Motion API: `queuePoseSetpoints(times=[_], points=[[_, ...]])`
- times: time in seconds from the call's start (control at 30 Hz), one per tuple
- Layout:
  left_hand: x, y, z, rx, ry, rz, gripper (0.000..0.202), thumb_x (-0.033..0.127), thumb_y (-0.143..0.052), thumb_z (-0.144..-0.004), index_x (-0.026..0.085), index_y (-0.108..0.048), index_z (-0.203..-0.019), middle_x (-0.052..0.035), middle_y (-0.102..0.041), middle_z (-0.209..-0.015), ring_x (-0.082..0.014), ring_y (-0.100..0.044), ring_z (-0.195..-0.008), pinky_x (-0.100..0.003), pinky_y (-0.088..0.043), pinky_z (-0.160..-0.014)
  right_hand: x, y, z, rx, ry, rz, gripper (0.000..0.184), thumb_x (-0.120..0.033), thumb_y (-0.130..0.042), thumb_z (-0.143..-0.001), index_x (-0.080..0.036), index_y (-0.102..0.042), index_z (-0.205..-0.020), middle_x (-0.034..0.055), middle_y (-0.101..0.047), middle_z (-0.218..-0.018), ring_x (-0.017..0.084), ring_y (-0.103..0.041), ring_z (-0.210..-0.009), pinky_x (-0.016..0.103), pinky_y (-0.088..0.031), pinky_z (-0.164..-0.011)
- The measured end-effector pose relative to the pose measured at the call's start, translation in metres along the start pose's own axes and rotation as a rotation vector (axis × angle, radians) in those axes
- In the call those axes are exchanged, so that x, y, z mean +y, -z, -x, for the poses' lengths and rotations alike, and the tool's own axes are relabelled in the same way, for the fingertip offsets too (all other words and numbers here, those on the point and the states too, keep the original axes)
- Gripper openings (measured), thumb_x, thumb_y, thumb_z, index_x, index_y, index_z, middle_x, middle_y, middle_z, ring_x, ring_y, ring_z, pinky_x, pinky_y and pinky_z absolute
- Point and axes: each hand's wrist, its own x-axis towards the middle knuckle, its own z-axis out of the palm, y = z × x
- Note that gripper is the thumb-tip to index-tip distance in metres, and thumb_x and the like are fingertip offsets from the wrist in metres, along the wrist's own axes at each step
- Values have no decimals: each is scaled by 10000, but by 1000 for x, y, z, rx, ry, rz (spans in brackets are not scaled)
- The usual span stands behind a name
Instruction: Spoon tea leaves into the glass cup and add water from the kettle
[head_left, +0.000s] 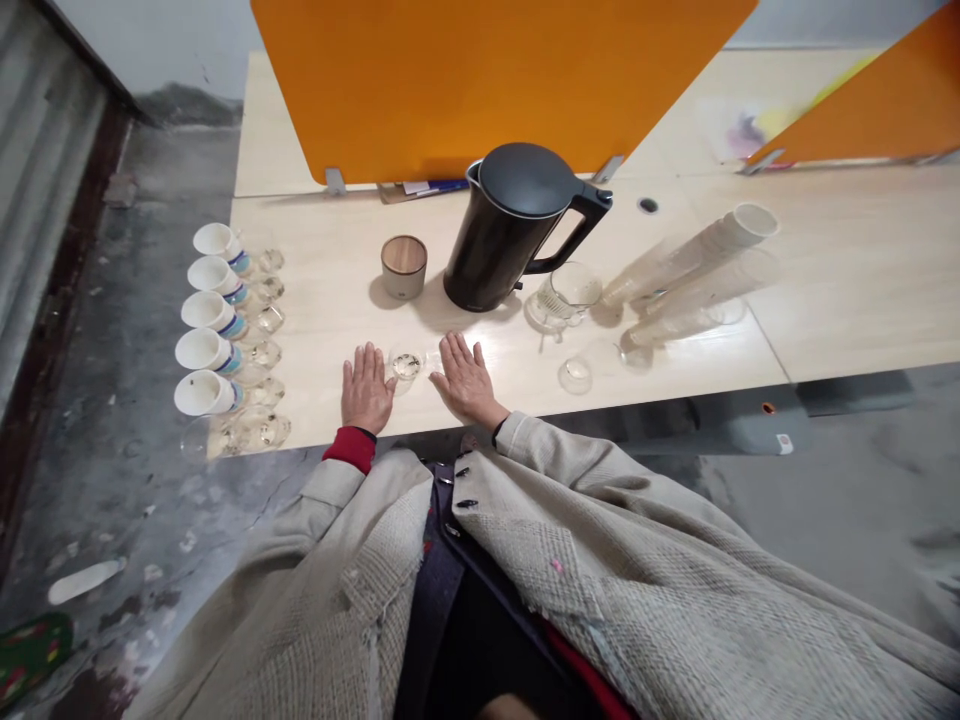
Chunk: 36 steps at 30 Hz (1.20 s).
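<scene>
Glass cup point(406, 364) sits between the fingers of left hand point(367, 388) and right hand point(466, 380), both resting flat, fingers spread, gripping nothing; kettle point(510, 225) beyond the fingertips.

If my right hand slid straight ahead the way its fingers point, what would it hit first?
Probably the base of the black kettle. The right hand angles slightly left, so it might instead graze the wood-lidded canister.

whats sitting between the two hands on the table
A small clear glass cup stands on the table between the left hand and the right hand, both laid flat and open. The head view shows this.
</scene>
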Motion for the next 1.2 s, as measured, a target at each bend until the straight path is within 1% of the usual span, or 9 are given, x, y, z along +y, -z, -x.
queuePoseSetpoints(times=[0.13,0.5,0.57,0.67,0.77,0.87,1.0,1.1,1.2], points=[[0,1,0,-12,-1,-22,703,422,-294,-1117,42,-310,-1708,-187,-203,-1822,-317,-146,-1722,-563,-122,-1398,1,-2,0,-4,-11,6,765,-521,-364,-1119,-74,-264,-1731,199,-223,-1821,318,-148,-1726,602,-23,-1391],[1,2,1,-2,3,22,698,411,-318,-1104,65,-317,-1710,-193,-223,-1815,-314,-153,-1721,-590,-132,-1393,3,-4,0,26,14,-38,754,-516,-398,-1112,-92,-288,-1726,214,-267,-1806,337,-183,-1717,643,-50,-1379],[2,3,1,-17,6,21,701,414,-316,-1105,57,-315,-1709,-192,-217,-1818,-316,-145,-1722,-583,-124,-1395,6,-4,1,18,16,-50,776,-547,-414,-1104,-94,-297,-1723,217,-266,-1806,346,-183,-1716,647,-49,-1378],[4,4,2,-28,7,21,707,417,-309,-1110,51,-297,-1714,-184,-206,-1824,-308,-123,-1726,-565,-104,-1400,9,-3,1,26,36,-112,872,-646,-486,-1060,-144,-268,-1739,203,-284,-1805,357,-193,-1713,658,-66,-1375],[4,5,3,-20,14,30,699,407,-297,-1114,56,-285,-1719,-173,-205,-1825,-301,-122,-1727,-558,-99,-1401,4,-3,-4,27,80,-216,1006,-728,-560,-999,-148,-223,-1749,220,-321,-1787,369,-237,-1699,661,-134,-1370],[4,5,4,-9,27,36,690,394,-295,-1117,44,-295,-1713,-179,-210,-1823,-310,-139,-1723,-553,-113,-1401,-10,-5,-14,36,141,-323,1066,-740,-639,-951,-119,-261,-1731,239,-385,-1751,373,-329,-1658,603,-261,-1357],[3,4,6,13,37,35,668,369,-305,-1115,56,-324,-1705,-180,-241,-1814,-307,-159,-1720,-545,-146,-1399,-29,-10,-25,94,120,-436,975,-670,-735,-917,-154,-395,-1671,220,-550,-1633,375,-529,-1508,555,-439,-1269],[3,3,7,13,40,25,662,366,-312,-1116,58,-335,-1702,-176,-254,-1811,-311,-179,-1715,-544,-160,-1398,-36,-14,-30,141,99,-521,837,-640,-749,-917,-170,-515,-1569,202,-671,-1490,361,-637,-1380,545,-508,-1206],[2,0,8,19,34,25,661,355,-331,-1112,55,-335,-1702,-183,-246,-1810,-313,-177,-1715,-548,-169,-1397,-40,-13,-39,193,125,-616,777,-653,-738,-918,-165,-561,-1496,206,-706,-1420,344,-684,-1316,518,-548,-1162]])
